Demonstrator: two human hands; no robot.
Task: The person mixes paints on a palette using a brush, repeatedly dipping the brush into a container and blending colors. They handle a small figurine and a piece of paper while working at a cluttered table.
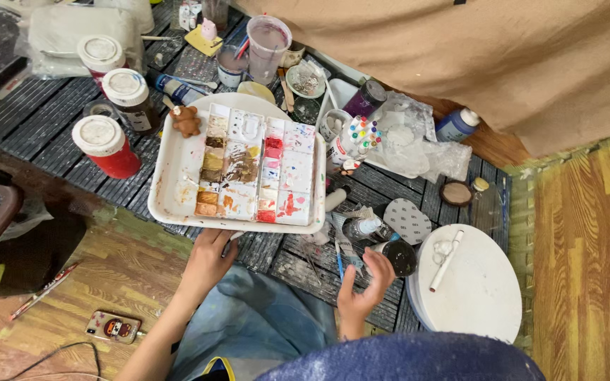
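White tray (178, 176) in the middle of the dark table (37, 120), near rim hanging a little over the table's edge. Inside, a paint box (255, 169) with many messy little wells: browns, reds, whites. Small teddy bear (186, 120) at the tray's far left corner.

Left hand (210, 257) gripping the tray's near rim, fingers curled under it. Right hand (363, 286) open with fingers spread, holding nothing, just beside a small dark bottle (398, 255).

Probably best to keep the tray flat, so wet paint stays in its wells and the bear does not tip. Better to hold with a firm pinch and move slowly, since only one hand has it.

Tight all around. Red jars (104, 144) with white lids close on the left. Pink water cup (268, 39) well behind. Pens, bottles and crinkly plastic crowding the right side. Round white board (471, 282) by the right hand, with a white stick (446, 259) lying on it.

Open room mostly toward the lap and down on the wood floor, where a phone (113, 327) lies. Watch the table's near edge: small bottles right there, easy to knock off.
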